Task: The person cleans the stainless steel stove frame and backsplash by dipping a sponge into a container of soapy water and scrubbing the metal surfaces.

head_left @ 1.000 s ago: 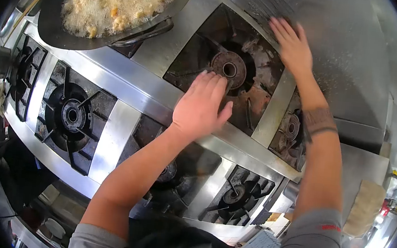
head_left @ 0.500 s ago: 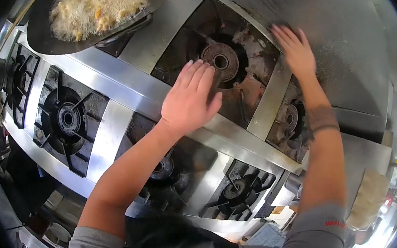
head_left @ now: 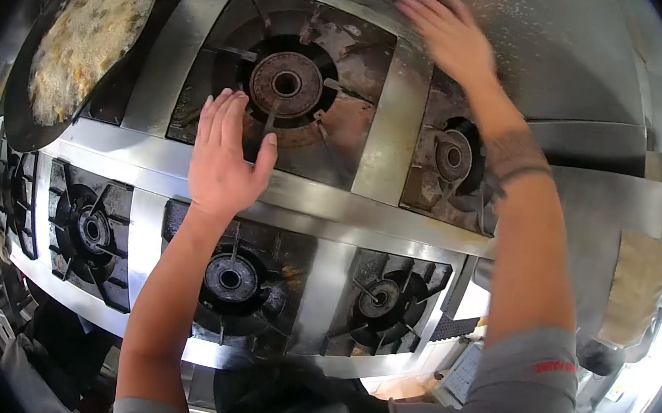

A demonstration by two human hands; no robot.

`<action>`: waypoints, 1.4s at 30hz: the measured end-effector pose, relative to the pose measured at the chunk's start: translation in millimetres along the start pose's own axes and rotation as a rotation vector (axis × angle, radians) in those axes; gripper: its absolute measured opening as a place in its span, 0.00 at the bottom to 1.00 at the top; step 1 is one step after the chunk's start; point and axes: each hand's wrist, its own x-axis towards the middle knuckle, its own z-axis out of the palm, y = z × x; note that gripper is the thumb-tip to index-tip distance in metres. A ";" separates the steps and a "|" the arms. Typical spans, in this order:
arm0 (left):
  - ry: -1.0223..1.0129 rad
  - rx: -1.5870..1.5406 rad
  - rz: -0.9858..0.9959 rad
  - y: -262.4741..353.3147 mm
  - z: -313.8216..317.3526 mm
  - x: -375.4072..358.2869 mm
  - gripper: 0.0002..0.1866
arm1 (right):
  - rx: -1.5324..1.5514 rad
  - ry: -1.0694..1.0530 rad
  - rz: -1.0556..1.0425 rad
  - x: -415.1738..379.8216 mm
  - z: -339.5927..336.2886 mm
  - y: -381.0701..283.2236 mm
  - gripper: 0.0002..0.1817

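Over the front edge of the large back burner [head_left: 286,84], my left hand [head_left: 228,155] is open, palm down, with its fingers together and stretched out and the thumb apart. My right hand [head_left: 452,41] is open near the metal back panel [head_left: 568,62], above the back edge of the stove, its fingers stretched out and a little blurred. Nothing shows in either hand. At the upper left stands a black wok [head_left: 33,118] with pale pieces frying in bubbling oil [head_left: 92,40].
Front burners [head_left: 230,278] with black grates run along the stove's near side. A smaller back burner [head_left: 454,156] sits right of the large one. A brown cloth [head_left: 635,288] lies on the metal counter [head_left: 598,200] at the right.
The view has shifted, so the stove and wok appear further left and turned. Both hands appear further left in view; my right hand has moved up and left along the back panel.
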 end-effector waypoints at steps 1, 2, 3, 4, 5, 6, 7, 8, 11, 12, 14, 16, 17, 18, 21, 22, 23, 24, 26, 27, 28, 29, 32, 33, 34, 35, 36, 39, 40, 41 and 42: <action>0.004 0.004 0.003 -0.7 -1.2 -0.6 0.33 | -0.048 -0.094 0.047 -58.2 -9.5 21.7 0.33; 0.015 0.007 0.003 -1.2 -1.5 1.9 0.33 | -0.081 -0.221 0.109 -114.9 -14.8 46.3 0.32; 0.011 0.008 -0.006 1.4 -1.1 2.9 0.33 | -0.173 -0.348 0.162 -166.2 -9.6 68.7 0.32; 0.002 0.010 -0.012 5.2 -0.6 2.9 0.33 | -0.164 -0.326 0.203 -188.2 -7.3 81.0 0.31; -0.012 0.014 -0.015 9.0 -0.8 2.5 0.33 | -0.162 -0.322 0.205 -171.2 -12.8 76.7 0.31; -0.010 0.017 -0.003 9.1 -0.1 1.6 0.34 | -0.099 -0.215 0.160 -143.8 -8.5 69.1 0.31; 0.001 0.030 0.000 9.9 -0.2 3.5 0.34 | -0.041 -0.093 0.110 -97.5 -9.1 57.2 0.30; -0.004 0.031 -0.005 11.1 -0.3 4.9 0.34 | -0.030 0.070 0.085 -41.4 -6.4 35.6 0.29; -0.037 0.059 -0.024 10.4 0.0 -3.2 0.34 | 0.189 0.147 0.040 58.4 -2.8 -2.5 0.32; -0.027 0.060 -0.037 10.4 -0.2 -3.1 0.34 | 0.189 0.207 0.028 65.7 -19.3 -3.0 0.29; -0.027 0.042 -0.058 13.0 -3.0 -2.3 0.34 | 0.027 0.266 0.041 35.4 -13.0 7.4 0.32; -0.025 0.029 -0.045 11.1 -3.0 -2.1 0.34 | 0.075 0.037 0.164 -70.2 -22.5 38.1 0.31; -0.030 0.014 -0.030 9.6 -2.5 -3.0 0.34 | -0.010 -0.148 0.225 -135.2 -10.2 59.5 0.30; -0.026 0.007 -0.038 9.2 -2.8 -1.7 0.34 | -0.045 -0.223 0.323 -198.2 0.7 74.0 0.30; -0.067 -0.028 -0.016 10.6 -5.7 -2.1 0.35 | -0.118 -0.252 0.278 -208.2 3.8 86.7 0.27; -0.068 -0.024 -0.019 10.5 -5.5 -2.1 0.34 | -0.044 -0.237 0.250 -163.0 0.1 77.0 0.25; -0.058 -0.013 -0.023 10.2 -4.4 -0.2 0.34 | -0.027 -0.138 0.141 -111.2 -2.9 62.9 0.29; -0.029 0.041 -0.019 10.2 -2.8 -1.2 0.34 | -0.006 0.019 0.072 -53.3 -7.2 44.0 0.32; -0.012 0.088 -0.043 10.2 -0.2 -4.7 0.33 | 0.031 0.186 -0.050 20.6 -14.0 20.2 0.31; -0.005 0.077 -0.022 9.2 -0.2 -4.2 0.32 | 0.101 0.244 -0.071 29.8 -18.5 15.3 0.27; -0.003 0.085 -0.020 8.0 0.1 -4.7 0.32 | 0.098 0.235 -0.084 11.5 -15.0 22.1 0.27; 0.005 0.094 -0.024 8.5 -0.1 -5.8 0.32 | 0.063 0.136 -0.079 -17.8 -10.4 34.1 0.32; 0.015 0.089 -0.037 9.6 -1.6 -5.5 0.31 | -0.090 -0.274 -0.035 -168.3 6.2 88.4 0.32; 0.015 0.081 -0.016 9.7 -0.1 -6.8 0.31 | -0.248 -0.448 -0.040 -221.1 -0.7 107.2 0.34; 0.022 0.092 -0.043 10.8 1.7 -7.5 0.32 | -0.257 -0.451 -0.050 -247.5 4.8 123.2 0.34; 0.026 0.090 -0.053 11.4 3.2 -8.2 0.32 | -0.224 -0.442 -0.050 -267.4 13.8 135.5 0.36; 0.033 0.090 -0.053 10.6 3.0 -8.2 0.32 | -0.184 -0.430 -0.045 -275.9 22.0 138.6 0.38; 0.047 0.111 -0.053 4.0 5.4 -10.2 0.32 | -0.004 -0.160 -0.206 -148.5 23.9 85.2 0.41; 0.067 0.085 -0.020 -1.7 7.0 -12.2 0.31 | -0.002 -0.074 -0.236 -107.2 26.7 66.4 0.41; 0.089 0.058 0.006 -5.7 9.5 -15.2 0.31 | 0.001 -0.024 -0.263 -73.0 14.2 52.0 0.34; 0.095 0.108 0.014 -8.2 9.1 -16.1 0.30 | 0.008 0.019 -0.288 -57.7 6.3 41.1 0.29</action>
